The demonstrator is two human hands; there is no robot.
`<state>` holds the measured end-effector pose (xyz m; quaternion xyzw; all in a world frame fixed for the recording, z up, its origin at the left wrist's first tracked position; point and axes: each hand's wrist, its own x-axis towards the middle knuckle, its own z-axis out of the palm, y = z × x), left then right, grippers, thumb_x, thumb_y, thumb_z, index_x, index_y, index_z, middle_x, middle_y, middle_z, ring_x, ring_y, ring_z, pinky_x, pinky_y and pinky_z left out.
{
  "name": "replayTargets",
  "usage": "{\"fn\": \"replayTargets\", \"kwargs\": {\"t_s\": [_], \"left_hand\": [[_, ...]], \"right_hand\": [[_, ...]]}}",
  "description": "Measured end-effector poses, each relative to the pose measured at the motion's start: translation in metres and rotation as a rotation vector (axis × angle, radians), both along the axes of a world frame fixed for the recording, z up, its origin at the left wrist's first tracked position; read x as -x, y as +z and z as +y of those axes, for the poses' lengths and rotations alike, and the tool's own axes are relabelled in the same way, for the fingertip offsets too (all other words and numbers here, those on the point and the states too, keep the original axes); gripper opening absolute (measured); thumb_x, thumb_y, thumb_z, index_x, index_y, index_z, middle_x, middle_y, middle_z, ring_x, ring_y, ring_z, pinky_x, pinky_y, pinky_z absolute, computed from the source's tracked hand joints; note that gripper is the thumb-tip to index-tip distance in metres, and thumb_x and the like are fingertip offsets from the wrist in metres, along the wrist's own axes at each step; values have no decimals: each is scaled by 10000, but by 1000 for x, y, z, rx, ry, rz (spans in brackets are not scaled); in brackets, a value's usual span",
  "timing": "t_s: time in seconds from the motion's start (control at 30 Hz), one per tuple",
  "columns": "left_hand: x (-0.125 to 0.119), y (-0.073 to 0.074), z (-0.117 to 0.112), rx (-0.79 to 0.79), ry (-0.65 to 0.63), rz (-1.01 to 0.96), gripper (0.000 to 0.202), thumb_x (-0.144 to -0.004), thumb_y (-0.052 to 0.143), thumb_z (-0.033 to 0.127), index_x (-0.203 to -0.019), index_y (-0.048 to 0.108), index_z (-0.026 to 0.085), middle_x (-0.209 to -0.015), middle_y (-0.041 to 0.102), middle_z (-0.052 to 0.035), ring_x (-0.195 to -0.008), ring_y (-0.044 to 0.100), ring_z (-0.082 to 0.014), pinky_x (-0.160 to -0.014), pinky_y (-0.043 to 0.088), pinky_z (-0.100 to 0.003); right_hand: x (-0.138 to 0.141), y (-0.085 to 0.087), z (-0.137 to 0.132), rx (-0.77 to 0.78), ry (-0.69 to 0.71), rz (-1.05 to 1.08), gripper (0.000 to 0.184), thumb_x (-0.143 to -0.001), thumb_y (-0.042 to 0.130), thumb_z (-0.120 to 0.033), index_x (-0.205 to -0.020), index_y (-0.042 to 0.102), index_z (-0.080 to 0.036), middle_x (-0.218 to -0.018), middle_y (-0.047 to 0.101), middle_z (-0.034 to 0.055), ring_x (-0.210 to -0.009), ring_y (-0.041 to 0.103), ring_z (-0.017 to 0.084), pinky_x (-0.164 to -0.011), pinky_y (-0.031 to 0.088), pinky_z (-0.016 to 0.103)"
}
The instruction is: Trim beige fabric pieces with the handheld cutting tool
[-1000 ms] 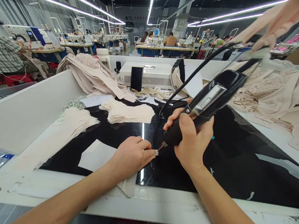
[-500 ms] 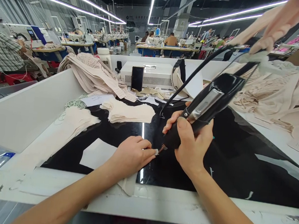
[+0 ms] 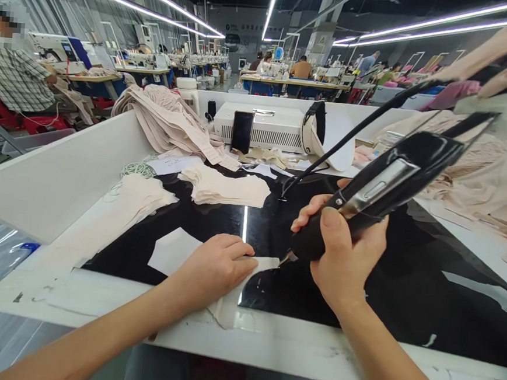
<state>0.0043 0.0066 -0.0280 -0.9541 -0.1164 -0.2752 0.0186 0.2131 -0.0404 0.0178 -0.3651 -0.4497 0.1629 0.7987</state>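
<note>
Black table [image 3: 425,297] right of right hand [image 3: 344,261] open. Its handheld tool [image 3: 394,183] and cable [image 3: 355,130] cross above the middle. Far: stacked fabric pieces [image 3: 227,188]. Left: white side wall [image 3: 62,169], fabric layers [image 3: 129,203] block.

Table [image 3: 404,284] top glossy black, reflective; handheld tool [image 3: 381,185] glossy black plastic with a bright metal strip; cloth piece [image 3: 246,283] matt, pale beige.
</note>
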Motion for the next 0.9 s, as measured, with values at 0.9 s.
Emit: {"fn": "replayTargets", "kwargs": {"t_s": [0.9], "left_hand": [[2, -1, -4, -21, -2, 210, 201, -1139, 580, 95, -1263, 726, 156, -1109, 763, -62, -1038, 714, -244, -980, 593, -397]], "right_hand": [[19, 6, 13, -5, 9, 36, 433, -893, 925, -501, -1061, 592, -283, -792, 709, -88, -586, 655, 124, -554, 595, 284]]}}
